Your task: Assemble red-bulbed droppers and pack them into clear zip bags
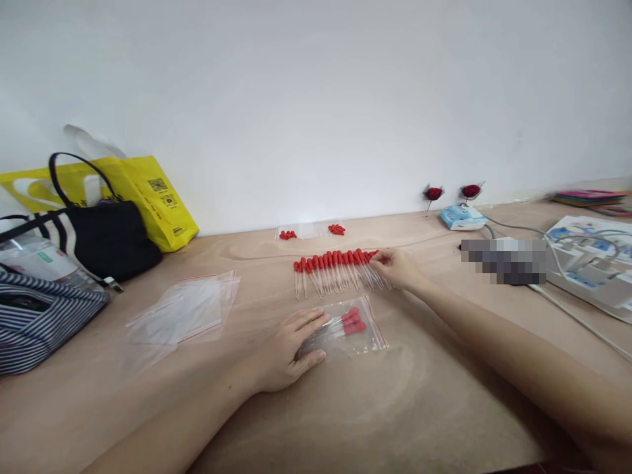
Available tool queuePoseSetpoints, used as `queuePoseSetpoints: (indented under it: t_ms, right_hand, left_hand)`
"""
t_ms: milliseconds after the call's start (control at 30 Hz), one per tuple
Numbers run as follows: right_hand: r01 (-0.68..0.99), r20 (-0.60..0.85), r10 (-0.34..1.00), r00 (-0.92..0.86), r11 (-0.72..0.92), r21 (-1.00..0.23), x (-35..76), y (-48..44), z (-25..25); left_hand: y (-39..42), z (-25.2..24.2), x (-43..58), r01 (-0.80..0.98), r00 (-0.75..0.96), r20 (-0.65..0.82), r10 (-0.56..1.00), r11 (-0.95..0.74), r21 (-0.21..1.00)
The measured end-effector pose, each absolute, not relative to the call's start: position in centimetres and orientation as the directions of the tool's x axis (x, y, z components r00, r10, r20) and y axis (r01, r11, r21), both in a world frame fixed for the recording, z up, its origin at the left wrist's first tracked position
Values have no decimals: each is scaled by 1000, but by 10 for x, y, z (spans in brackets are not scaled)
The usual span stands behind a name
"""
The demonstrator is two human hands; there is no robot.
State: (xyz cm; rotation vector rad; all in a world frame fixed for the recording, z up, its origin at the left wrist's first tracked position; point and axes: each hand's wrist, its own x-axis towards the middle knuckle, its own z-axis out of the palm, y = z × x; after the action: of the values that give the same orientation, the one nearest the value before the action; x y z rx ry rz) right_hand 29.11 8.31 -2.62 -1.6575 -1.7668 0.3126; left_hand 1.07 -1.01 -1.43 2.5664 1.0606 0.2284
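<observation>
A row of glass droppers [340, 273] with red rubber bulbs lies side by side on the table. At the right end of this row my right hand [395, 266] is closed in a pinch on a dropper, most of which the fingers hide. Nearer to me lies a clear zip bag [368, 342] with a red seal line, holding several droppers, bulbs to the right. My left hand [291, 345] rests flat over the bag's left end, thumb and fingers apart. To its left, clear zip bags [197, 306] lie in a loose stack.
Small bags with red bulbs [336, 230] lie near the wall. A yellow bag [170, 210], a black handbag [118, 237] and a striped bag [49, 329] stand at left. Rightward are a tissue pack [463, 217], cables [582, 322], a printed sheet [607, 283] and two dark red flowers [471, 191].
</observation>
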Motion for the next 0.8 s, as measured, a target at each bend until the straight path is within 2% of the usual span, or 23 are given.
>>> queuePoseSetpoints:
  t_ms: [200, 300, 433, 600, 733, 800]
  right_hand:
    - [837, 301, 940, 159, 34, -546, 270, 134, -24]
    - [814, 282, 940, 193, 8, -581, 267, 143, -28]
    - [724, 255, 939, 229, 11, -690, 278, 146, -25]
    - [493, 205, 947, 248, 58, -868, 305, 124, -7]
    - [307, 214, 942, 257, 130, -943, 316, 84, -12]
    - [11, 214, 943, 256, 219, -976, 315, 64, -24]
  left_hand:
    - [-12, -12, 11, 662, 707, -16, 707, -654, 365]
    - [-13, -10, 11, 665, 708, -28, 705, -653, 362]
    - [-12, -9, 11, 662, 711, -25, 703, -656, 363]
    - [-11, -12, 11, 658, 711, -11, 703, -659, 366]
    - [-9, -16, 10, 650, 716, -2, 698, -665, 369]
    - [-9, -17, 9, 646, 717, 5, 697, -668, 369]
